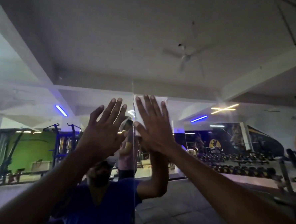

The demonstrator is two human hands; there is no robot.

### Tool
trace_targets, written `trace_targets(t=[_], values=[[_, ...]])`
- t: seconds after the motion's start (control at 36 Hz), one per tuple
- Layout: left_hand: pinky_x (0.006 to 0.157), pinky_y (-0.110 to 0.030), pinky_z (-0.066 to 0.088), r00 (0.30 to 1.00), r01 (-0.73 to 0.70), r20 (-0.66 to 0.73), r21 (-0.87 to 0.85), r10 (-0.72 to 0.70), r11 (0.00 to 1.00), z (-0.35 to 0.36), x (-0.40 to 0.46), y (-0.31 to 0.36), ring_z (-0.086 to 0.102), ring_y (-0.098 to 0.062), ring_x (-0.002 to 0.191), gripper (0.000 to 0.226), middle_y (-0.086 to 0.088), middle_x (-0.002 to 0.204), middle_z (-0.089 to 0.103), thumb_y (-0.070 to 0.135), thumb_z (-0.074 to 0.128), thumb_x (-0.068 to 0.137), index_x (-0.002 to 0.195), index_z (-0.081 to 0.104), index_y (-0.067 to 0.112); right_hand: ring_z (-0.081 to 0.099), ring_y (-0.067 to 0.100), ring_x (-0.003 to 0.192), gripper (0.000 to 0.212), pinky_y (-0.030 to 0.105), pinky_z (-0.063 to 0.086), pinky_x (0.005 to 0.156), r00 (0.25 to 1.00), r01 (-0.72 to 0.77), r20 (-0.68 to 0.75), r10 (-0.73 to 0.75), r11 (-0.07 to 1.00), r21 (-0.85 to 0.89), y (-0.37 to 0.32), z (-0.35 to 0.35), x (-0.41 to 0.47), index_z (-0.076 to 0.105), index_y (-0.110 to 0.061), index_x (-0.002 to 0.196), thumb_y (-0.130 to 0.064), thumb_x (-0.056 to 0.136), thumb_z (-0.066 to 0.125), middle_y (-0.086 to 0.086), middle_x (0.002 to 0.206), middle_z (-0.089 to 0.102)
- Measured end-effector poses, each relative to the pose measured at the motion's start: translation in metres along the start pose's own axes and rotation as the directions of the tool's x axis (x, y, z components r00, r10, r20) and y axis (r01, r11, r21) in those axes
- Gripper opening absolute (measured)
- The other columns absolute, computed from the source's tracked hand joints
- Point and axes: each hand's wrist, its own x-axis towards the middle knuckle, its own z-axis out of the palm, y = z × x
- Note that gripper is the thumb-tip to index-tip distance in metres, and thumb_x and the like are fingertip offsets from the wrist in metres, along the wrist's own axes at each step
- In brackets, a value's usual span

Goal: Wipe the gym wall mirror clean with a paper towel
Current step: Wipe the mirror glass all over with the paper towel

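wiping under way | my right hand (pixel 153 127) flat, fingers straight, pressing paper towel (pixel 161 102) high on mirror (pixel 209 167) by the seam | left hand (pixel 104 126) spread, empty | cleaned share: can't judge

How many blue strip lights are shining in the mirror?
2. One blue light glows left of the raised left hand; the other blue light glows right of the right hand. More may hide behind the hands.

no text is legible (the reflected yellow wall logo (pixel 214 144) blurs).
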Motion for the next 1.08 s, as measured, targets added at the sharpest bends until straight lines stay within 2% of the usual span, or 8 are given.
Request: trace_targets(t=[0.28,0.44,0.58,0.67,0.81,0.94,1.03,1.08], values=[[0.122,-0.053,0.025,1.0,-0.017,-0.01,-0.066,0.016,0.998,-0.01,-0.057,-0.007,0.025,-0.028,0.158,0.08,-0.012,0.171,0.025,0.045,0.048,0.093,0.163,0.029,0.01,0.015,0.031,0.163,0.072,0.061,0.018,0.128,0.831,-0.552,-0.134,0.54,0.831,-0.073,0.025,0.013,-0.11,0.015,-0.018,0.17,-0.055,0.108,0.017,0.011,0.176,0.014],[0.123,-0.056,0.023,1.0,0.013,0.005,-0.105,-0.012,0.994,-0.021,-0.098,-0.001,0.024,-0.034,0.158,0.076,-0.018,0.171,0.024,0.045,0.034,0.099,0.162,0.03,0.002,0.004,0.033,0.164,0.073,0.062,0.008,0.129,0.962,-0.256,0.088,0.257,0.966,-0.028,-0.068,0.022,-0.246,0.016,-0.014,0.169,-0.054,0.108,0.017,0.013,0.178,0.004],[0.123,-0.056,0.019,0.998,0.042,0.058,-0.17,-0.033,0.985,-0.024,-0.105,0.042,0.021,-0.038,0.158,0.078,-0.026,0.169,0.021,0.043,0.034,0.098,0.16,0.029,-0.004,0.001,0.03,0.165,0.075,0.059,0.002,0.13,0.987,-0.017,0.159,0.026,0.998,-0.057,-0.008,0.01,-0.212,0.005,-0.021,0.17,-0.056,0.107,0.027,0.009,0.178,0.0],[0.125,-0.06,0.02,0.998,-0.002,0.067,-0.176,0.014,0.984,-0.018,-0.12,0.048,0.02,-0.037,0.159,0.076,-0.023,0.171,0.019,0.044,0.033,0.101,0.162,0.027,0.0,0.007,0.031,0.164,0.074,0.066,0.014,0.127,0.958,-0.276,0.045,0.284,0.952,-0.135,0.087,-0.001,-0.185,0.005,-0.021,0.17,-0.057,0.108,0.023,0.012,0.177,0.009],[0.126,-0.06,0.021,0.999,-0.028,0.04,-0.135,0.034,0.99,-0.015,-0.126,0.046,0.015,-0.035,0.161,0.074,-0.022,0.172,0.016,0.041,0.037,0.103,0.163,0.024,0.0,0.019,0.038,0.161,0.092,0.066,0.016,0.125,0.671,-0.74,-0.081,0.737,0.672,-0.01,0.109,-0.008,-0.162,0.019,-0.01,0.169,-0.07,0.101,0.0,0.019,0.174,0.019],[0.126,-0.062,0.014,0.996,0.065,0.065,-0.094,-0.059,0.993,-0.012,-0.126,0.067,0.005,-0.039,0.161,0.079,-0.026,0.172,0.006,0.048,0.029,0.105,0.163,0.016,-0.004,-0.002,0.034,0.164,0.08,0.063,0.001,0.13,0.963,-0.252,0.08,0.259,0.964,-0.086,-0.042,0.022,-0.201,0.01,-0.013,0.17,-0.06,0.106,0.02,0.016,0.177,-0.002],[0.126,-0.063,0.015,0.996,0.078,0.056,-0.09,-0.074,0.993,-0.011,-0.124,0.068,0.005,-0.039,0.161,0.079,-0.026,0.172,0.005,0.05,0.025,0.106,0.163,0.017,-0.004,-0.001,0.03,0.164,0.079,0.063,0.004,0.13,0.985,0.096,0.148,-0.085,0.993,-0.07,0.001,0.015,-0.204,0.004,-0.021,0.17,-0.054,0.105,0.035,0.011,0.178,-0.001],[0.126,-0.063,0.015,0.996,0.083,0.051,-0.092,-0.078,0.992,-0.011,-0.124,0.069,0.005,-0.038,0.161,0.079,-0.026,0.172,0.006,0.05,0.025,0.106,0.164,0.016,-0.004,0.003,0.027,0.165,0.079,0.062,0.007,0.129,0.989,0.085,0.13,-0.068,0.988,-0.13,0.056,0.006,-0.193,0.0,-0.024,0.17,-0.051,0.104,0.034,0.009,0.177,0.005]])
